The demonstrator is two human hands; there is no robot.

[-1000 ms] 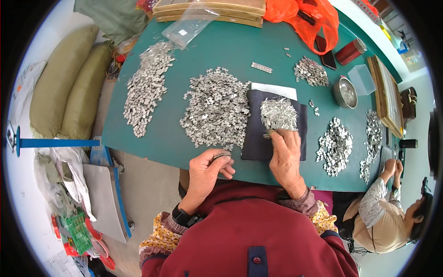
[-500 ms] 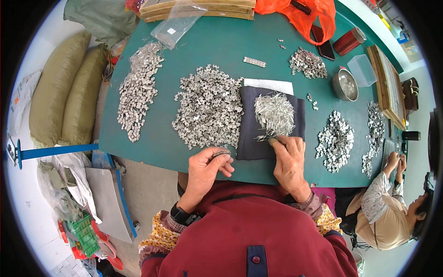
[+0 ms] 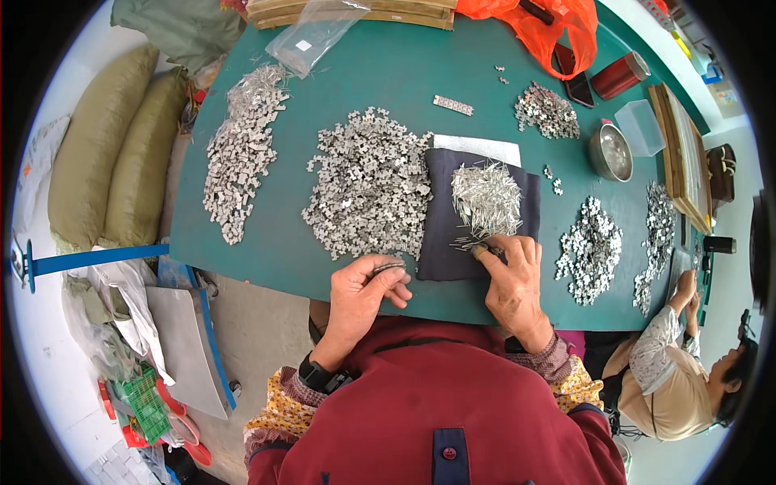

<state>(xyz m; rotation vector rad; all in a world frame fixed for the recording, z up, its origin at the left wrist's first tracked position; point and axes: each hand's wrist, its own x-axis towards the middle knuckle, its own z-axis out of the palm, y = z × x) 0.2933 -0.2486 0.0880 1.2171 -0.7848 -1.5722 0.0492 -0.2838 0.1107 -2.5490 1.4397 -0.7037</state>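
Note:
My left hand is closed at the table's near edge, thumb and fingers pinching a small dark metal strip. My right hand reaches over the dark cloth, its fingertips drawn together at the near edge of a heap of thin metal pins. Whatever sits between those fingertips is too small to make out. Left of the cloth spreads a big heap of small silver metal links. A white pad shows from under the cloth's far side.
More metal pieces lie in heaps at the far left and the right. Farther back are a metal bowl, a clear plastic box, a red can and an orange bag. Another person sits at the right.
My right fingertips have shifted slightly at the near edge of the pins, and the fingers have curled more. My left hand keeps its hold on the metal strip. The view has tilted slightly.

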